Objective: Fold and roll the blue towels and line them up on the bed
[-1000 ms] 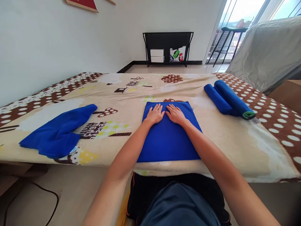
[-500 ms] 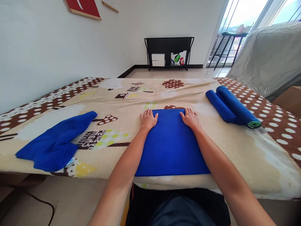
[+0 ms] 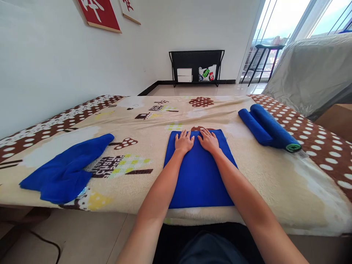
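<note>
A blue cloth (image 3: 199, 176) lies flat in front of me on a patterned blanket (image 3: 148, 139), its near edge along the bed's front. Palm down near the cloth's far edge, my left hand (image 3: 184, 142) rests with its fingers spread. My right hand (image 3: 209, 140) lies flat beside it, a small gap between the two thumbs. Neither hand grips anything. Off to the left is a crumpled blue cloth (image 3: 68, 167). Two blue rolls of cloth (image 3: 271, 126) lie side by side on the right; green shows at the end of one.
Brown polka-dot bedding (image 3: 316, 139) borders the blanket. Beyond the bed, a black rack (image 3: 196, 58) holds white boxes (image 3: 184, 75) and a printed bag. At the right are a plastic-covered bulk (image 3: 316, 69), a cardboard box (image 3: 335, 119) and a black stool (image 3: 265, 58). A cable lies on the floor at the left.
Both hands have moved inward from the cloth's far corners and now lie close together near the middle of its far edge. The view has tilted slightly upward.
</note>
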`<act>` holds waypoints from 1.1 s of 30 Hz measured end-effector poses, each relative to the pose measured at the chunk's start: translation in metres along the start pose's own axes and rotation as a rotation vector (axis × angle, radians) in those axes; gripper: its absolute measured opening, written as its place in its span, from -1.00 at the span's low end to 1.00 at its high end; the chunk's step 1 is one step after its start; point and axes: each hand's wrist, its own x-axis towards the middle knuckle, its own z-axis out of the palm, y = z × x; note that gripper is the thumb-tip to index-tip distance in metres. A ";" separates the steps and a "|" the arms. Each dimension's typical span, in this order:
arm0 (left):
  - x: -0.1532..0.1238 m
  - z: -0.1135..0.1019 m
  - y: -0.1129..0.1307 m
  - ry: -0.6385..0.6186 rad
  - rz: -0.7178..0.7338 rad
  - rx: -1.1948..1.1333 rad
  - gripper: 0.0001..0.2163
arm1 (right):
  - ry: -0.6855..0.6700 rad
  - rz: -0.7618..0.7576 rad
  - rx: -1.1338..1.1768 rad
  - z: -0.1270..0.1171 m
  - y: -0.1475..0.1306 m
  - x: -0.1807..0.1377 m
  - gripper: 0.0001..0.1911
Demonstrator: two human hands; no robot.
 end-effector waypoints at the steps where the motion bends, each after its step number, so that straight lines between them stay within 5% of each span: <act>1: 0.000 -0.001 -0.006 0.005 -0.033 0.001 -0.43 | 0.003 0.028 0.000 -0.002 0.008 -0.001 -0.40; 7: -0.008 -0.010 -0.039 0.052 -0.213 0.020 -0.37 | 0.029 0.217 -0.012 -0.009 0.044 -0.008 -0.35; 13: -0.021 -0.017 -0.043 0.106 -0.212 0.043 -0.41 | 0.100 0.284 -0.051 -0.017 0.045 -0.021 -0.30; 17: -0.035 -0.021 -0.026 0.128 -0.031 0.059 -0.48 | 0.147 0.112 -0.072 -0.021 0.025 -0.035 -0.37; 22: -0.061 -0.014 0.001 -0.018 0.280 0.032 -0.51 | 0.038 -0.191 -0.047 -0.012 -0.008 -0.066 -0.46; 33: -0.166 -0.021 0.024 -0.010 0.383 0.014 -0.51 | -0.027 -0.270 -0.025 -0.025 -0.021 -0.164 -0.44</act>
